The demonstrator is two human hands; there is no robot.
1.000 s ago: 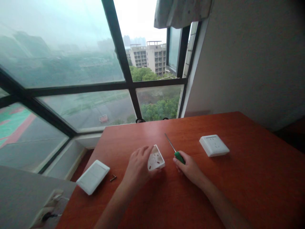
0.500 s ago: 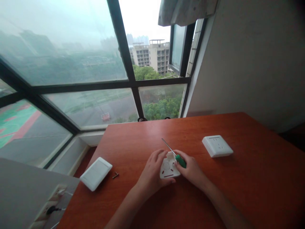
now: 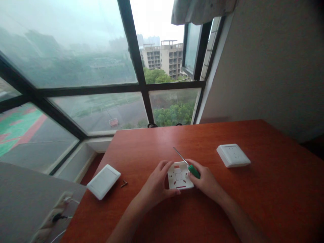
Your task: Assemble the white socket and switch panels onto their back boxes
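A white socket back box (image 3: 179, 175) faces up between my hands near the middle of the table, its slots and holes showing. My left hand (image 3: 160, 180) grips its left side, fingers at the far corner and thumb at the near edge. In my right hand (image 3: 204, 177) is a screwdriver with a green handle (image 3: 194, 171), its shaft pointing away and to the left over the box. Fingers of that same hand also touch the box's right side. To the left lie a white faceplate (image 3: 104, 182) and some small screws (image 3: 124, 184).
An assembled white wall socket (image 3: 233, 155) sits on the right of the reddish wooden table (image 3: 202, 138). Beyond the far edge stands a dark-framed window (image 3: 144, 87). Outlets with plugs (image 3: 57, 216) are on the low wall at left.
My left hand has moved right with the back box and levelled it, bringing it against my right hand. The screwdriver stays in my right hand. The camera view has turned slightly.
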